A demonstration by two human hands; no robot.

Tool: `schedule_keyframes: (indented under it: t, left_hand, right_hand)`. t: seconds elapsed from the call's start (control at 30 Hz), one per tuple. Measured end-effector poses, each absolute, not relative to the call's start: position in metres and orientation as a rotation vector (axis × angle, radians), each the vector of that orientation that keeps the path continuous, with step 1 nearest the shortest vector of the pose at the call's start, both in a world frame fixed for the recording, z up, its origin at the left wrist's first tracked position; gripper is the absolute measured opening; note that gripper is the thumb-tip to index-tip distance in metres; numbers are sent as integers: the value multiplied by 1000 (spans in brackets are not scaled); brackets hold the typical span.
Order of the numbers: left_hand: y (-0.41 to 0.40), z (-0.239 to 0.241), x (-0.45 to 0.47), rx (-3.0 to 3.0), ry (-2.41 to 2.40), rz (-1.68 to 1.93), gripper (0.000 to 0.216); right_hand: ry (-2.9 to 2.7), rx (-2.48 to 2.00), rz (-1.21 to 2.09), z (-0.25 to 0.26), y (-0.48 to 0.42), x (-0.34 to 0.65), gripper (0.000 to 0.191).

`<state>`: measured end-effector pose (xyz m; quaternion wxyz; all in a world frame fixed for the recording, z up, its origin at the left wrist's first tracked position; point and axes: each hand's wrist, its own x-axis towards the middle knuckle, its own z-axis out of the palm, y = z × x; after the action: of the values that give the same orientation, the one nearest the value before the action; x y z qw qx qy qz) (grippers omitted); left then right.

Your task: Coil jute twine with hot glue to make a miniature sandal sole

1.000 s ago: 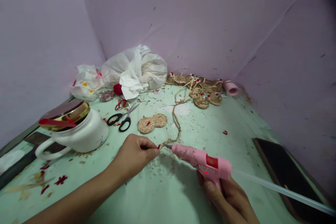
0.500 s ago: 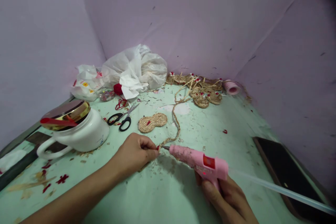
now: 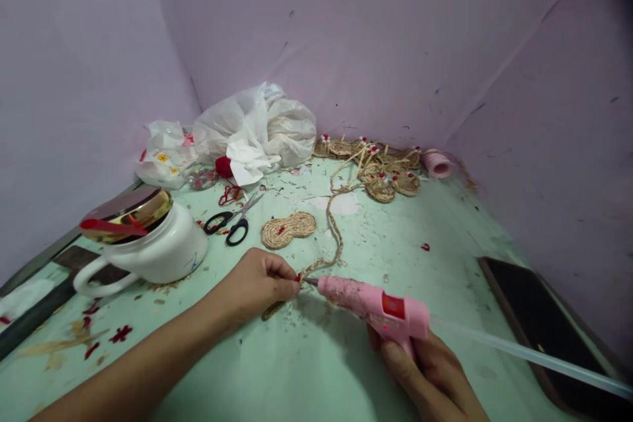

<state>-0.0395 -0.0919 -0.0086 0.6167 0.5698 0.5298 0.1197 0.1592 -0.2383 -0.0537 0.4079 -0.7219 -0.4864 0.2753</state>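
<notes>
My left hand [image 3: 257, 283] is closed in a pinch on the near end of a braided jute cord [image 3: 336, 231], which runs away across the green table toward the back. My right hand [image 3: 428, 376] grips the handle of a pink hot glue gun [image 3: 376, 306]. The gun's metal tip touches the cord right at my left fingertips, where a small red bit shows. A clear glue stick [image 3: 534, 359] pokes out of the gun's back to the right. A short piece of cord curls under my left hand.
A coiled jute piece [image 3: 288, 229] and black scissors [image 3: 230, 224] lie behind my hands. A white lidded mug [image 3: 148, 244] stands at left, plastic bags [image 3: 252, 132] at the back, several jute coils [image 3: 380, 175] and a pink spool [image 3: 438, 163] back right, a dark phone [image 3: 539, 323] at right.
The glue gun has slid slightly left and nearer, its tip staying at the cord end. A loop of cord now shows beneath my left hand.
</notes>
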Motion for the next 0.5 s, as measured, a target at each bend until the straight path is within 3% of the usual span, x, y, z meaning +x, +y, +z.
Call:
schedule_keyframes:
  t: [0.5]
  left_hand:
    - [-84, -7, -37, 1465, 1233, 194, 21]
  right_hand:
    - [-1233, -1851, 703, -52, -239, 171, 37]
